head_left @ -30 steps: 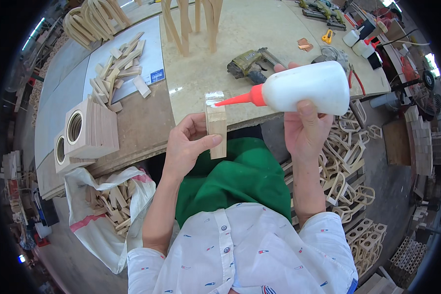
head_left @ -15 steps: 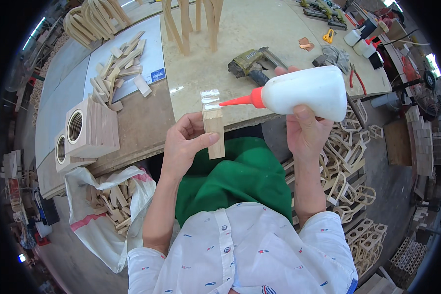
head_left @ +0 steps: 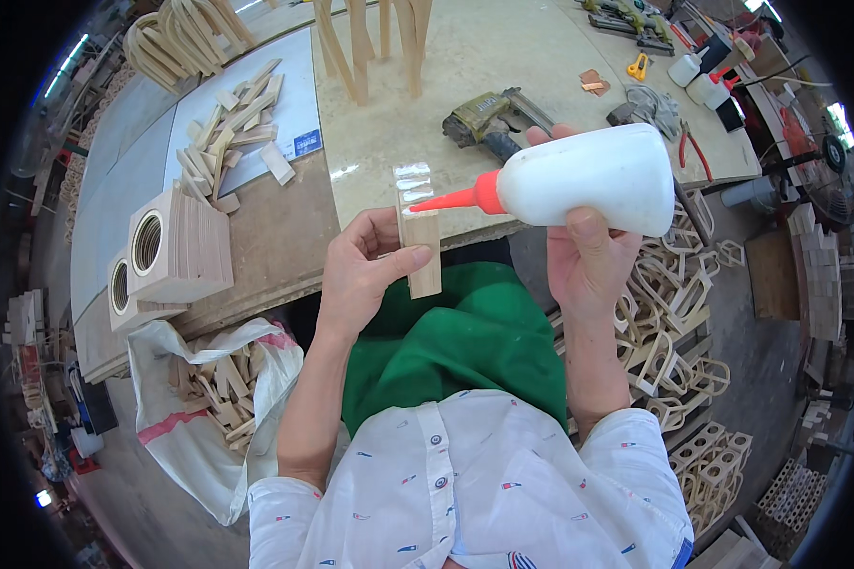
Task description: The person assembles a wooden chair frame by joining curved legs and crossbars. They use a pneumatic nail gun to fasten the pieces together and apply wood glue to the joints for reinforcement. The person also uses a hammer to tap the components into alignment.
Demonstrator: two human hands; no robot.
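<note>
My left hand (head_left: 362, 270) pinches a narrow wooden block (head_left: 424, 256) between thumb and fingers, holding it up at the table's near edge. White glue (head_left: 413, 185) lies in stripes across the block's far part. My right hand (head_left: 590, 251) is wrapped round a white glue bottle (head_left: 588, 180) tipped on its side. Its red nozzle (head_left: 451, 199) points left, with the tip at the block's glued face. Beyond the bottle, a nail gun (head_left: 484, 121) rests on the table.
Loose wood strips (head_left: 223, 142) lie in a heap at the table's left, behind stacked boards with round holes (head_left: 180, 242). A white sack (head_left: 166, 427) of wood offcuts stands below. Wooden frames (head_left: 669, 351) are piled at right. Pliers (head_left: 695, 152) lie on the table's right side.
The nozzle tip has shifted slightly left and nearer to me along the block. The block has moved a little right and away from me, with more glue stripes on it.
</note>
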